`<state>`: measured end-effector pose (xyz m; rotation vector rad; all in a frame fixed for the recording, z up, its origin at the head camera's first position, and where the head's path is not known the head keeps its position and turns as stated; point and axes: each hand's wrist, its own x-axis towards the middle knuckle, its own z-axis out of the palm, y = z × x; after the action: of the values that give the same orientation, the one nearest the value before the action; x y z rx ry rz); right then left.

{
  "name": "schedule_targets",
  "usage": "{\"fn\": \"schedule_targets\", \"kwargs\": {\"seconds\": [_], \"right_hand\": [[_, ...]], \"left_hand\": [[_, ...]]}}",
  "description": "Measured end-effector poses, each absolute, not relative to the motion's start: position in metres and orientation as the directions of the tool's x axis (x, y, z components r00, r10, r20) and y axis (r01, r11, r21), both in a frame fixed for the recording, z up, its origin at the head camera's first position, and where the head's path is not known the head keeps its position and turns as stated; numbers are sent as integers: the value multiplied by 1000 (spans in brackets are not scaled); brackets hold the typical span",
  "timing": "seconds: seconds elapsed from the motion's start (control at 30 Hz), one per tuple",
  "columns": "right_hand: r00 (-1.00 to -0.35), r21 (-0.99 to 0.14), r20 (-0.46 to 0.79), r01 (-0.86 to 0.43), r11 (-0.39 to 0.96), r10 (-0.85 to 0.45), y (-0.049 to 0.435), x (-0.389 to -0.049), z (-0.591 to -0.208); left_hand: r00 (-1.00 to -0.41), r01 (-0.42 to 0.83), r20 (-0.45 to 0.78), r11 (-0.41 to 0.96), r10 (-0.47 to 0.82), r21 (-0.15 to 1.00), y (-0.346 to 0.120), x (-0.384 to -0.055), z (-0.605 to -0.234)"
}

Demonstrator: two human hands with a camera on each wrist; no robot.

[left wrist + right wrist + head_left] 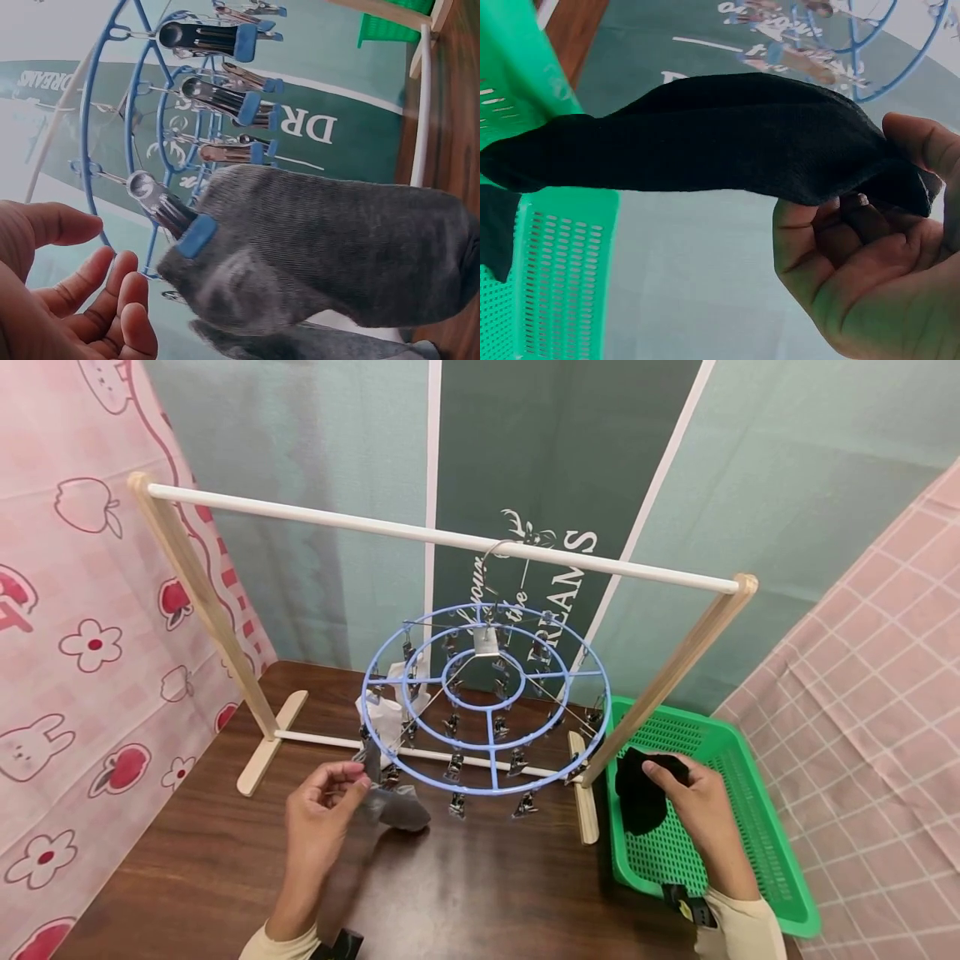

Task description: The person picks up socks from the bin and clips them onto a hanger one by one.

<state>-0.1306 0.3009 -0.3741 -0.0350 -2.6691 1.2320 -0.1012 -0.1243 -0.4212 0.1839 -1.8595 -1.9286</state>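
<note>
1. Head view, at the round hanger [492, 748]: faces its blue rings, hooked over a white rail [300, 515] above the brown surface [487, 885].
2. Head view, right of the round hanger: pinches a black sock [639, 797] between thumb and fingers of the right hand [701, 814], over a green basket [660, 862].
3. Head view, left of the round hanger: has the left hand [322, 806] free, with fingers loosely bent, close beside a grey sock [405, 812] below the near left edge of the rings.
4. Head view, around the round hanger: has metal clips [453, 766] dangling from the rings, white cloth [381, 722] under the left side, and a dark green backdrop [585, 427] behind.
5. Left wrist view: shows a gap between thumb and fingertips, just apart from the grey sock, itself clamped at the cuff by a blue-tipped clip [196, 234] of the round hanger.
6. Right wrist view, beside the round hanger: grips the black sock near its opening, with its far end reaching over the basket, near dark cloth [496, 232] inside.
</note>
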Motion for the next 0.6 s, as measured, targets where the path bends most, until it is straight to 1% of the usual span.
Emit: {"fn": "schedule_targets", "kwargs": {"seconds": [0.2, 0.33, 0.47, 0.6], "right_hand": [[-982, -737, 185, -109, 667, 45, 294, -123, -366], [-990, -741, 140, -107, 663, -4, 289, -118, -362], [-996, -755, 78, -85, 650, -39, 283, -113, -360], [-997, -773, 38, -68, 631, -60, 278, -108, -363]], "left_hand": [[-880, 276, 275, 55, -386, 960, -123, -95, -416], [-896, 285, 290, 65, -338, 956, -121, -93, -413], [-928, 288, 278, -5, -247, 958, -120, -90, -411], [-959, 271, 262, -81, -108, 959, -119, -88, -411]]}}
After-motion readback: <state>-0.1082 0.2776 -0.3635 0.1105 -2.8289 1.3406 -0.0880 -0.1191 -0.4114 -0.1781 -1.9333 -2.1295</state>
